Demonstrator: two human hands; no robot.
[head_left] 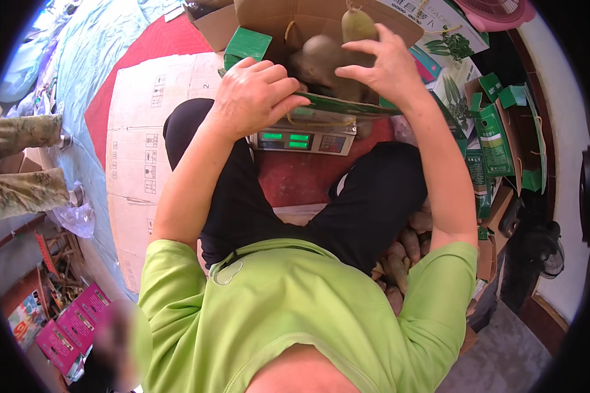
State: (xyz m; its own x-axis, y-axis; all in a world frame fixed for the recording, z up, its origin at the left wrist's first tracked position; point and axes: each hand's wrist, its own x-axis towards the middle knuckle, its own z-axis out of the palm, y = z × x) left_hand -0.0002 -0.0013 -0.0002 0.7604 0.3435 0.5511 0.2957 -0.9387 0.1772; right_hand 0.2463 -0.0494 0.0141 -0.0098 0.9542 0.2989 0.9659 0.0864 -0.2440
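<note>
An open cardboard box with green printed flaps stands in front of me on a digital scale with lit green displays. Several greenish-brown radishes lie inside it, and one green radish rests upright near the far right side. My left hand is curled over the box's near left edge, its fingertips partly hidden. Over the right part of the box, my right hand has thumb and fingers apart. Its fingertips are just below the upright radish, and nothing shows between them.
Loose radishes are piled beside my right thigh. Green cartons and a black fan stand to the right. A flattened cardboard sheet covers the floor at left; beyond it are another person's camouflage trouser legs.
</note>
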